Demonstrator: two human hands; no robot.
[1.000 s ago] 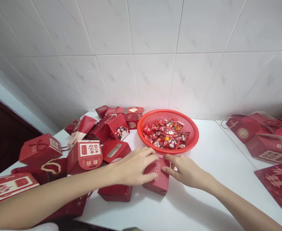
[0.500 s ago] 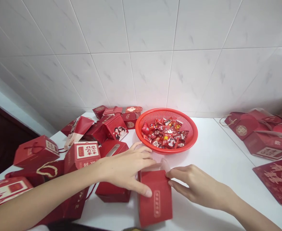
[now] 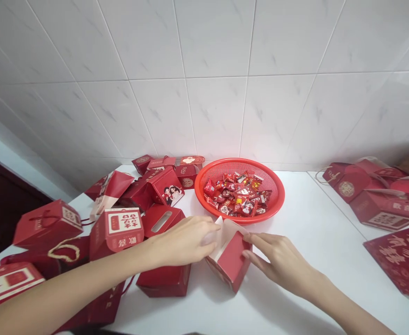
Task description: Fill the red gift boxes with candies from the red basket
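A small red gift box (image 3: 235,261) is tilted above the white tabletop between my hands, its top flaps spread and their pale inner sides showing. My left hand (image 3: 190,239) grips the box's left flap, fingers bent around its edge. On the other side, my right hand (image 3: 277,258) pinches the right upper edge between thumb and fingers. Just beyond the box stands a red plastic colander (image 3: 277,204) with wrapped candies (image 3: 241,195) inside. What lies inside the box is hidden from me.
Many red gift boxes (image 3: 126,228) crowd the left side, one with a slotted top (image 3: 161,221) close to my left forearm. More boxes (image 3: 382,204) and a flat red printed piece (image 3: 399,260) lie at the right. A tiled wall (image 3: 214,116) closes off the back.
The gift box has turned and tipped, and its flaps now stand apart at the top. My left hand has shifted from the box's front face to its left flap.
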